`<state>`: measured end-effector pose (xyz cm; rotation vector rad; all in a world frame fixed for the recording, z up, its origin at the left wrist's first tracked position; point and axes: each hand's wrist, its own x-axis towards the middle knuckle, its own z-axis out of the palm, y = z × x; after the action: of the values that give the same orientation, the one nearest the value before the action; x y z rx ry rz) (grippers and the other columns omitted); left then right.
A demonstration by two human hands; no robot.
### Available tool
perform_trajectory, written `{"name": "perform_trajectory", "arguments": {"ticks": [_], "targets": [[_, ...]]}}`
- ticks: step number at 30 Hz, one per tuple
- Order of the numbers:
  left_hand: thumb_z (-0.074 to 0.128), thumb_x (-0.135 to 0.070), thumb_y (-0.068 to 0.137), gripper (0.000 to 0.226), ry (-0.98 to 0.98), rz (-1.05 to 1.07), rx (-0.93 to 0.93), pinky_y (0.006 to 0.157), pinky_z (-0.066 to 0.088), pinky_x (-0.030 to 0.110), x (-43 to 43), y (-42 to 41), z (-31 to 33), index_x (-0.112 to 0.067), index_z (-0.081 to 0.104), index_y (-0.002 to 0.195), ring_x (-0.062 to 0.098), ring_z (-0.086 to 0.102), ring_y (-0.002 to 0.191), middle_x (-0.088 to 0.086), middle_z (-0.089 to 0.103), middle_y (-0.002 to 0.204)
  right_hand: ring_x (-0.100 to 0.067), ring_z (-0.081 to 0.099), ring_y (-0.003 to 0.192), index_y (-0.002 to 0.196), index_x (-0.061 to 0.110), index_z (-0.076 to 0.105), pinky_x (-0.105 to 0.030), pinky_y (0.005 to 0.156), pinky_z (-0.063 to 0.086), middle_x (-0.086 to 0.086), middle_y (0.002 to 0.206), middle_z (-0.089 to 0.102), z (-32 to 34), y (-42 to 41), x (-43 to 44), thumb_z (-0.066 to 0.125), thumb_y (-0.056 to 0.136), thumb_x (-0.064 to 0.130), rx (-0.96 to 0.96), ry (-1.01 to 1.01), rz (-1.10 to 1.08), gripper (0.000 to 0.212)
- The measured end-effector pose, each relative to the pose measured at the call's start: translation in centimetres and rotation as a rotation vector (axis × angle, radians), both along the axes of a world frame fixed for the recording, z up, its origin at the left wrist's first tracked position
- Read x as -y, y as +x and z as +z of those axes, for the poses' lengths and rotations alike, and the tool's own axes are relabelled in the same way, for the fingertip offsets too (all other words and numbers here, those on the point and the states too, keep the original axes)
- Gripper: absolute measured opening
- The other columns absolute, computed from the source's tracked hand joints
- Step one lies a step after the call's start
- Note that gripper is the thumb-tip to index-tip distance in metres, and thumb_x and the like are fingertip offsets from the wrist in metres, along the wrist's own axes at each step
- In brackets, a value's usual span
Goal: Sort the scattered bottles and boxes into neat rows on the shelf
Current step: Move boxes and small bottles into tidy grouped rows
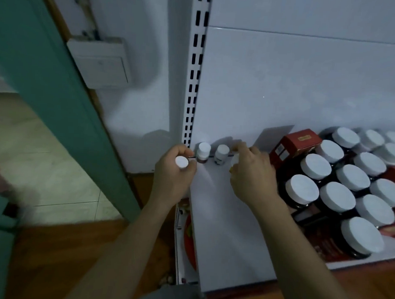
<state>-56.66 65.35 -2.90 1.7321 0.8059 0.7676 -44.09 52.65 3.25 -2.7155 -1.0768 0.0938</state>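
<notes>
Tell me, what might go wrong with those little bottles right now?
The left hand grips a white-capped bottle that seems to hang past the shelf edge; a slip could drop it. The right hand holds a blurred bottle close beside two standing bottles, so a nudge could topple them.

To my left, a teal-green painted door frame (pixel 60 88) slants past a white rectangular wall box (pixel 101 61); pale floor tiles (pixel 46 166) lie below.

Two bottles (pixel 211 153) at shelf (pixel 223 217) back-left corner; box (pixel 293 146) right of them, jars (pixel 339 176) farther right.
</notes>
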Motion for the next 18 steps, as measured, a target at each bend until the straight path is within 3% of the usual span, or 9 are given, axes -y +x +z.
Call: {"name": "perform_trajectory", "arguments": {"ticks": [3,7,13,18], "targets": [[0.070,-0.011,0.090,0.021,-0.006,0.002,0.020,0.067,0.046,0.006,-0.3,0.0,-0.9,-0.031,0.065,0.096,-0.005,0.062,0.090,-0.022,0.067,0.091,-0.035,0.048,0.120,0.137,0.022,0.052,-0.051,0.089,0.045,-0.008,0.130,0.059,0.3,0.1,-0.7,0.063,0.096,0.023,0.040,0.199,0.021,0.042],[0.069,-0.011,0.092,0.023,-0.042,-0.017,0.028,0.069,0.045,0.003,-0.2,-0.3,-1.6,-0.033,0.064,0.098,-0.009,0.060,0.093,-0.022,0.067,0.093,-0.034,0.050,0.117,0.127,0.031,0.057,-0.050,0.090,0.039,-0.002,0.121,0.064,0.1,0.8,-2.3,0.064,0.097,0.033,0.028,0.082,0.093,0.030],[0.068,-0.008,0.093,0.023,-0.027,-0.084,0.003,0.076,0.041,-0.002,-0.1,-0.7,-2.5,-0.030,0.066,0.099,-0.015,0.057,0.099,-0.035,0.063,0.099,-0.032,0.056,0.101,0.115,0.021,0.059,-0.053,0.087,0.048,-0.006,0.105,0.066,-1.4,1.5,-2.4,0.065,0.095,0.013,0.006,0.224,0.131,0.022],[0.074,-0.016,0.092,0.022,0.043,-0.045,-0.035,0.076,0.043,-0.001,-0.1,-0.2,-2.4,-0.033,0.065,0.102,-0.015,0.058,0.097,-0.025,0.066,0.096,-0.031,0.063,0.098,0.108,0.009,0.066,-0.046,0.086,0.051,-0.009,0.105,0.070,-2.6,1.4,-2.6,0.067,0.092,0.002,-0.057,0.388,0.191,0.018]]}}
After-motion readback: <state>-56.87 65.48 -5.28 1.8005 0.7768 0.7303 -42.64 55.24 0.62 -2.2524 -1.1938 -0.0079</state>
